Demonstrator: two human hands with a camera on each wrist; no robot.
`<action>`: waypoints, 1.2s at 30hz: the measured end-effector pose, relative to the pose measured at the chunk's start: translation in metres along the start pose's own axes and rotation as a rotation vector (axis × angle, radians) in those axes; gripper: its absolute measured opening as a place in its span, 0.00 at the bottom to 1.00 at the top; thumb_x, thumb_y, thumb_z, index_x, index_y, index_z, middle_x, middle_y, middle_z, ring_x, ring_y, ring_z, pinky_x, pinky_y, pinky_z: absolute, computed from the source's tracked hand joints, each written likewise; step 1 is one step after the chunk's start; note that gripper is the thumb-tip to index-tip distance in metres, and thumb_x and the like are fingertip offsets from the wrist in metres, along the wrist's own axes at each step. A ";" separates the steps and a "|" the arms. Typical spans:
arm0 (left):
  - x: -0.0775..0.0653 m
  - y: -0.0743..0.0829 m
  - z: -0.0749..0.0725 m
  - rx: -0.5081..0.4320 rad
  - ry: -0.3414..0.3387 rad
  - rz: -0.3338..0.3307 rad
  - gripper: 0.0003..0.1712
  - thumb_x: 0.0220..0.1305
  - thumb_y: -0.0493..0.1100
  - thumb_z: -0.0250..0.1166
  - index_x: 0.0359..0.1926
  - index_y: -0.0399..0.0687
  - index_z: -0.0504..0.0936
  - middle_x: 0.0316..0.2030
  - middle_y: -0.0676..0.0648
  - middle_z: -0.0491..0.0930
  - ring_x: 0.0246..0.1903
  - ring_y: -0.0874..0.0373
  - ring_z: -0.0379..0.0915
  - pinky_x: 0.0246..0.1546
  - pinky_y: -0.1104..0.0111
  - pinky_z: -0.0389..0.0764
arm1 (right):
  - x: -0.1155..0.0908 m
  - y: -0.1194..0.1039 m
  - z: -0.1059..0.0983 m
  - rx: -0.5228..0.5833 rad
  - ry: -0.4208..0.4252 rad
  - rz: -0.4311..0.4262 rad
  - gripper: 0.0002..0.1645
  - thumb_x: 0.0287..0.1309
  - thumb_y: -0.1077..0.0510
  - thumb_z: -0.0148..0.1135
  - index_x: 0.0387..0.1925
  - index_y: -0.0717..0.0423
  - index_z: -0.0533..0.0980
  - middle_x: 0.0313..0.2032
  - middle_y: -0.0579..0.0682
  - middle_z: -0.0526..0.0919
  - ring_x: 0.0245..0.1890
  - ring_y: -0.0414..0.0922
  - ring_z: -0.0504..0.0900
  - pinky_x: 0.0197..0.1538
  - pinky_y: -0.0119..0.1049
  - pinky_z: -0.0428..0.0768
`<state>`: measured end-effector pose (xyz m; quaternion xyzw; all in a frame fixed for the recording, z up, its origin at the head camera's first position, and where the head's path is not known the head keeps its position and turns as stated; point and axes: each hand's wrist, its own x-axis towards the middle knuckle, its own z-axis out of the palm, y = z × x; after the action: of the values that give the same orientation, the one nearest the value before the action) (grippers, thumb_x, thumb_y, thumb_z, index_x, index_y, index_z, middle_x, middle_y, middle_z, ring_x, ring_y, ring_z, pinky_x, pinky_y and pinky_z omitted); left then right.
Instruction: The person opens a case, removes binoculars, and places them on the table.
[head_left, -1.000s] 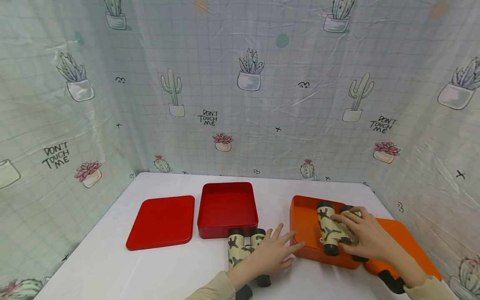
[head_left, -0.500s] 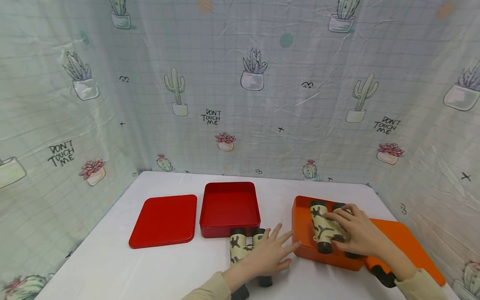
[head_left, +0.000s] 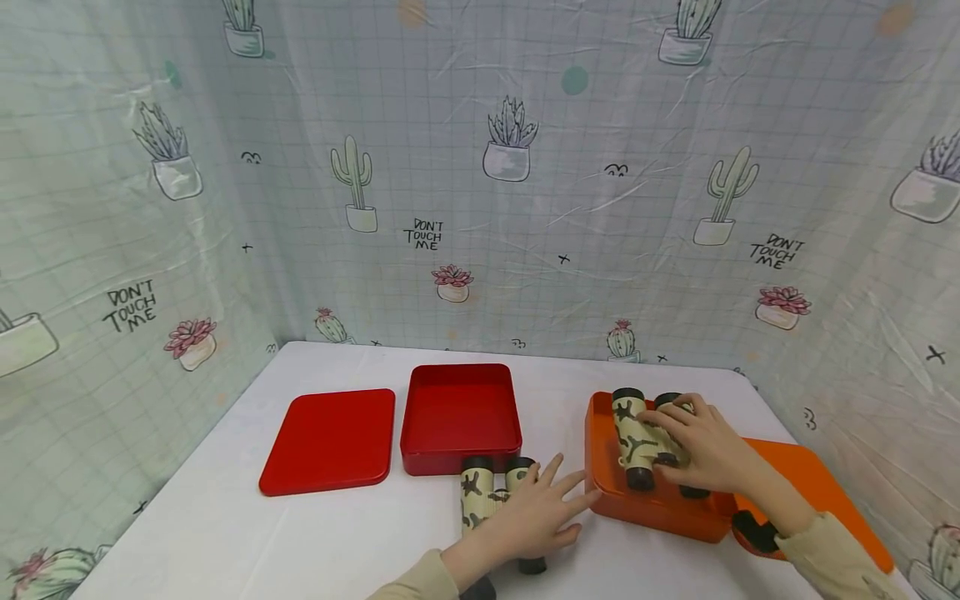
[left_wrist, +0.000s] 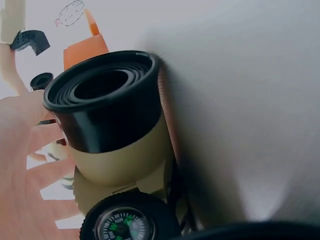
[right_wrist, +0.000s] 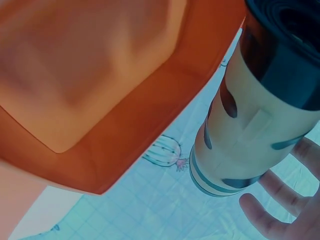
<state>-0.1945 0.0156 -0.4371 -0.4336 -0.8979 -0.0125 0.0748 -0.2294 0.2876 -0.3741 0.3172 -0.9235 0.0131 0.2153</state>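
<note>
My right hand grips camouflage-patterned binoculars with black ends, at the orange box on the right. In the right wrist view, one barrel stands beside the orange box wall, with fingers around it. Whether the binoculars touch the box floor, I cannot tell. My left hand has its fingers spread, their tips at the box's near left corner. Beneath that hand and forearm lie a second pair of camouflage binoculars, partly hidden. The left wrist view shows their black eyepiece and a small compass.
A red box stands just beyond the second binoculars, with its red lid to the left. An orange lid lies right of the orange box, under my right forearm. Patterned cloth walls enclose the white table.
My right hand has carried its binoculars left and toward the back of the orange box. My left hand has stayed nearly still at the box corner.
</note>
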 end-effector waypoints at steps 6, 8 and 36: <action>-0.002 0.000 0.001 0.000 0.014 0.002 0.28 0.61 0.56 0.52 0.63 0.67 0.60 0.63 0.54 0.61 0.63 0.45 0.55 0.56 0.51 0.68 | 0.013 0.004 -0.002 0.006 -0.002 -0.016 0.39 0.29 0.44 0.71 0.51 0.45 0.72 0.41 0.45 0.78 0.46 0.50 0.64 0.38 0.48 0.68; -0.002 0.001 0.002 -0.005 0.021 0.006 0.28 0.61 0.56 0.52 0.63 0.67 0.60 0.63 0.54 0.61 0.63 0.45 0.55 0.55 0.51 0.68 | 0.017 0.005 -0.002 0.008 -0.006 -0.016 0.39 0.30 0.44 0.71 0.51 0.45 0.71 0.41 0.45 0.78 0.46 0.50 0.64 0.39 0.48 0.68; -0.011 0.001 -0.007 0.017 0.045 0.013 0.28 0.62 0.56 0.51 0.63 0.65 0.60 0.63 0.53 0.62 0.63 0.46 0.57 0.55 0.51 0.68 | 0.101 -0.003 0.033 0.040 -0.127 -0.059 0.36 0.39 0.41 0.66 0.52 0.47 0.71 0.41 0.48 0.77 0.45 0.54 0.67 0.45 0.54 0.71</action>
<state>-0.1864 0.0073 -0.4319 -0.4385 -0.8931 -0.0142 0.0990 -0.3120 0.2215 -0.3629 0.3487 -0.9251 0.0049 0.1503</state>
